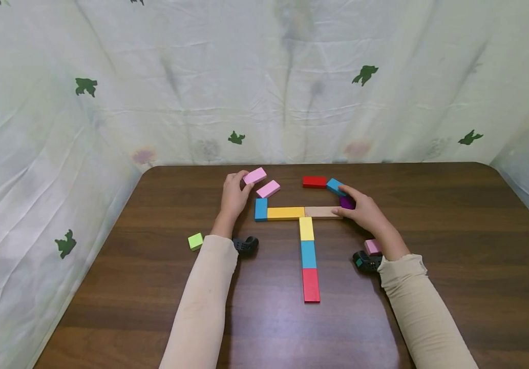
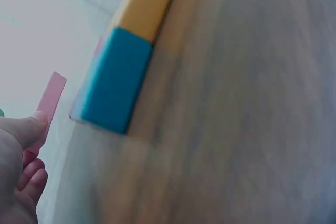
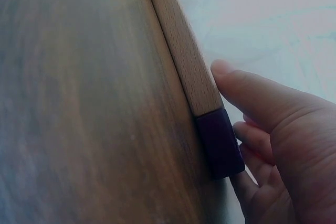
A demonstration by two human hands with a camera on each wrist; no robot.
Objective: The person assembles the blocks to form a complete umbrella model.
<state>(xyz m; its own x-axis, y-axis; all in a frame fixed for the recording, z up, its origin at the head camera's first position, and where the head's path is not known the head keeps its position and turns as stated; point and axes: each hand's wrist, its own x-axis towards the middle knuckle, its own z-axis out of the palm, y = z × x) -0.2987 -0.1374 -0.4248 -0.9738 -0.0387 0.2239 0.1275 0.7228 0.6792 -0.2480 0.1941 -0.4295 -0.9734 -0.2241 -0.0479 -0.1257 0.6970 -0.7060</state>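
Note:
My left hand (image 1: pixel 234 197) pinches a pink block (image 1: pixel 255 176) between thumb and fingers, near the table's back edge. Just below it lies a second pink block (image 1: pixel 268 189). My right hand (image 1: pixel 366 211) spreads thumb and fingers around the purple block (image 3: pixel 220 144), which it partly hides. Its thumb is at the plain wood block (image 1: pixel 323 212), its index fingertip at a small blue block (image 1: pixel 335 186). A red block (image 1: pixel 314 182) adjoins that blue one. The wood block continues a row with a yellow block (image 1: pixel 286 213) and a blue block (image 2: pixel 116 80).
From the row, a yellow (image 1: pixel 307 228), a blue (image 1: pixel 308 254) and a red block (image 1: pixel 311 285) run towards me. A green block (image 1: pixel 195 241) lies by my left forearm, another pink block (image 1: pixel 372 247) under my right wrist. A white curtain (image 1: pixel 292 82) hangs behind the table (image 1: pixel 121 287).

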